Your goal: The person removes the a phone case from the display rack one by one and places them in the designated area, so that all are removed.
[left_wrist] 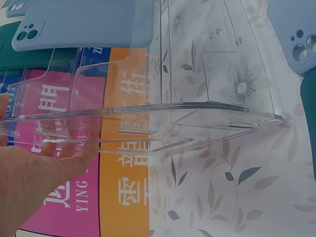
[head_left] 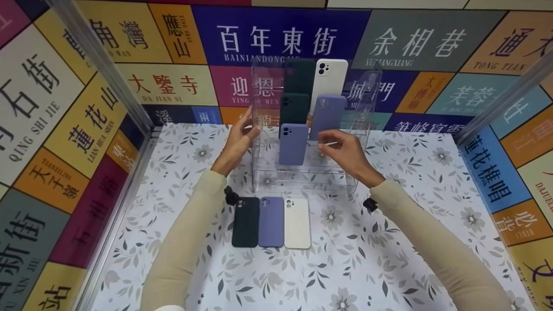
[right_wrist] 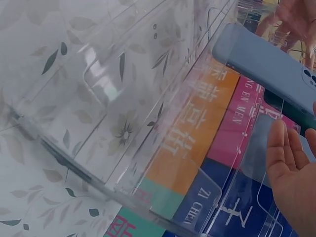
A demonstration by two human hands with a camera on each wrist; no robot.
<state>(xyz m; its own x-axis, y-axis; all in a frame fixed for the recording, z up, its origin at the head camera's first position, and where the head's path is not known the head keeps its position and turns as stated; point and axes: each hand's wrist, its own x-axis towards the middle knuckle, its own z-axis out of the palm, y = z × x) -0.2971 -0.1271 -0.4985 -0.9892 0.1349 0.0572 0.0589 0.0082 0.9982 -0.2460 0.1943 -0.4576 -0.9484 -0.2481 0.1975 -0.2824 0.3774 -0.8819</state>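
Observation:
A clear acrylic tiered stand [head_left: 302,183] holds phone cases in two columns. On the left are a dark green case [head_left: 298,73], another dark green case [head_left: 294,106] and a lavender case [head_left: 293,144] at the front. A white case [head_left: 330,75] stands at the right rear, with a second lavender case [head_left: 328,114] before it. My left hand [head_left: 239,142] holds the stand's left side panel, its fingers visible through the plastic in the left wrist view. Beside the right lavender case's lower edge is my right hand [head_left: 345,151], its fingers loosely bent and holding nothing.
Nearer me, a black case [head_left: 246,222], a lavender case [head_left: 271,222] and a white case [head_left: 297,223] lie side by side on the floral tabletop [head_left: 380,268]. Colourful printed panels [head_left: 276,36] wall in the back and sides.

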